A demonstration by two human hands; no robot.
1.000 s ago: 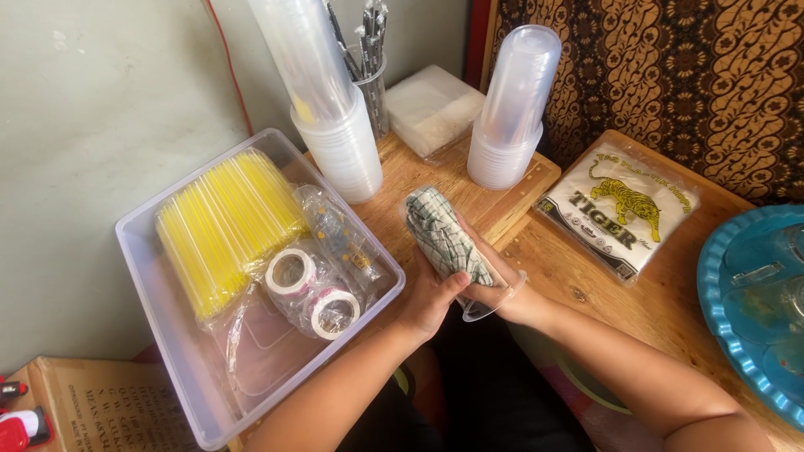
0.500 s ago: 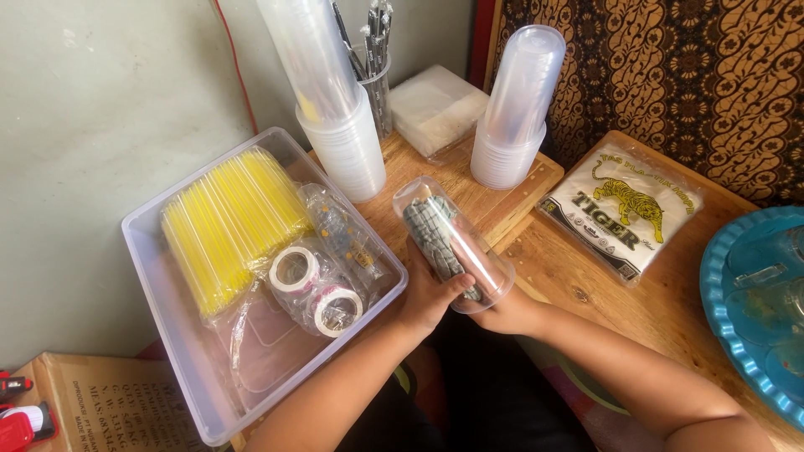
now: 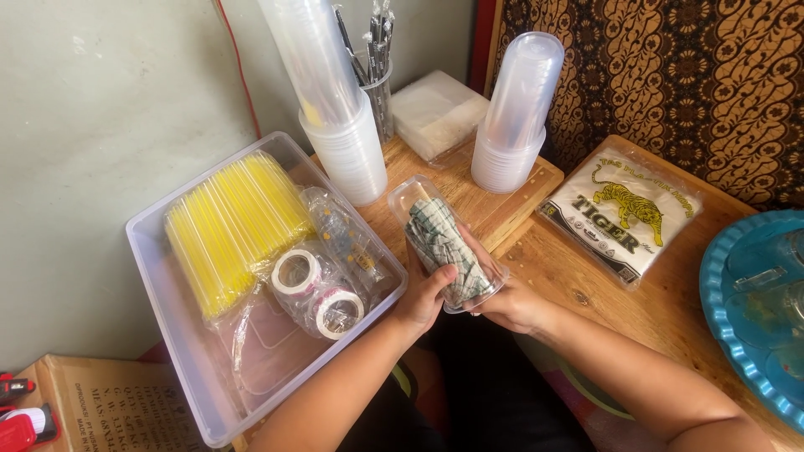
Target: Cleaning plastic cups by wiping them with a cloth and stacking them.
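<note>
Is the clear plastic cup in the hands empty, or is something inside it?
Not empty. A checked cloth fills the clear plastic cup, showing through its wall, while the left hand and right hand hold it tipped.

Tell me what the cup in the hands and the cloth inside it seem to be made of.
Cup: likely thin clear plastic, glossy; the cloth shows through its wall. Cloth: seemingly woven fabric, matte, checked green and white, crumpled into soft folds.

The light is bright and soft, like daylight. The tall stack of clear plastic cups (image 3: 521, 109) shines a little. Just left of it, the wooden table top (image 3: 456, 180) looks sharp. Shadows near the stack are pale. Straight lines bend slightly at the edges.
</note>
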